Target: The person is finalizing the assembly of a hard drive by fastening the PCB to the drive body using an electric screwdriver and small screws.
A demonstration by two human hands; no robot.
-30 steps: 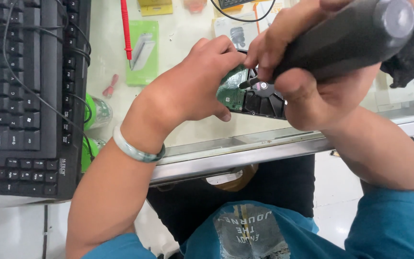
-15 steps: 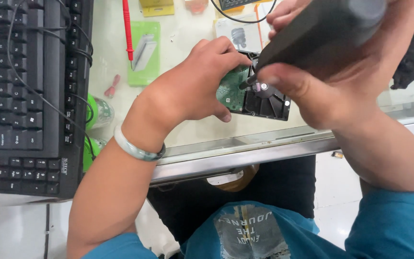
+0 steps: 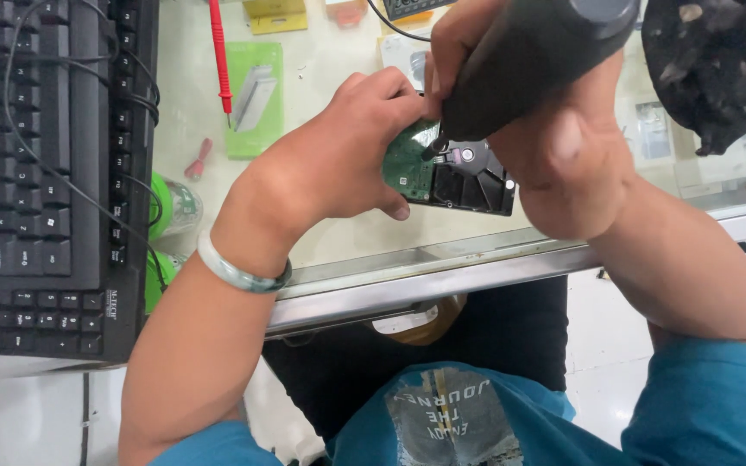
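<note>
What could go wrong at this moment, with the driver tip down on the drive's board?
1. The black powered screwdriver comes in tilted, so its tip could slip off the screw and gouge the green circuit board.
2. The left hand pins the hard drive with fingertips right by the tip; a slip might jab them.
3. The drive lies near the glass table's edge, so a hard push could slide it off.

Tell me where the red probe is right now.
In the head view the red probe lies at the upper left of the glass table, between the black keyboard and the green card, left of the left hand.
</note>
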